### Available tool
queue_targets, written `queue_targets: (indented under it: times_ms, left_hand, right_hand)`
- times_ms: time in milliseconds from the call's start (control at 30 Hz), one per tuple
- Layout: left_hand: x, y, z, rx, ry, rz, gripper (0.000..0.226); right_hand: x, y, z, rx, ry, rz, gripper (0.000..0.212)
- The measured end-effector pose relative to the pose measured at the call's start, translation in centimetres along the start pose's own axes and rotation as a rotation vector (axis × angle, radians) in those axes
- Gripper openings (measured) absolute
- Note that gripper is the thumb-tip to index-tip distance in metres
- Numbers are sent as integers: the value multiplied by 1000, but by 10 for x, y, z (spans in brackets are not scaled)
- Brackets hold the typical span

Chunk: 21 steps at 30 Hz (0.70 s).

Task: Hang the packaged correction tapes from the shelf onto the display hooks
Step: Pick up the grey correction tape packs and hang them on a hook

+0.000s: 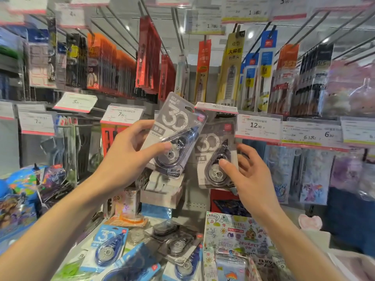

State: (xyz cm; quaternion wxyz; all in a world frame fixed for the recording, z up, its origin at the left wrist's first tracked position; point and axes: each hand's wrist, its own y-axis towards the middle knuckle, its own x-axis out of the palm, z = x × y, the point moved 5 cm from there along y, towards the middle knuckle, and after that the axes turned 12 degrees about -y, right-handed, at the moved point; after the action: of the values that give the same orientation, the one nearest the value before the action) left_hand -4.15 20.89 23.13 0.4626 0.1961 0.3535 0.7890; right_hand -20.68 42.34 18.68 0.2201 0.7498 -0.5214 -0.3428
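Left hand [129, 153] is pinching a tilted grey correction tape pack [174, 134], its hang hole pointing up-right toward the hook, while right hand [245, 171] is gripping the already hanging pack [217, 157] just beside it.

Single view only — head-worn wide-angle camera, facing forward and slightly down into a shop display wall of metal peg hooks [121, 23] hung with packaged stationery. Close range: both bare forearms enter from the bottom edge, and the white shelf [85, 243] sits just beneath. Edges bow outward and blur — lens distortion. No second view, so no shared region.
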Motion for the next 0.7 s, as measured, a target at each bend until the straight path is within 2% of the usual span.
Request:
queue_targets:
  times_ms: [133,267,333,533,633,700]
  left_hand:
    - [-1,0,-1,6,8,-2,58]
    - [-1,-1,-5,-6,-10,7,56]
    - [-1,-1,-6,-5,-6,10,58]
    - [-1,-4,-17,-66,7,35,45]
    - [-2,-4,-25,-80,66,60,37]
    - [-2,-4,-28,-79,101,72,36]
  right_hand:
    - [5,3,1,26,26,43,47]
    - [6,1,3,26,28,96,66]
    - [6,2,3,26,26,101,68]
    - [10,5,9,23,-85,132,33]
    - [16,16,18,57,-158,148,29]
    - [21,28,28,77,-233,168,38]
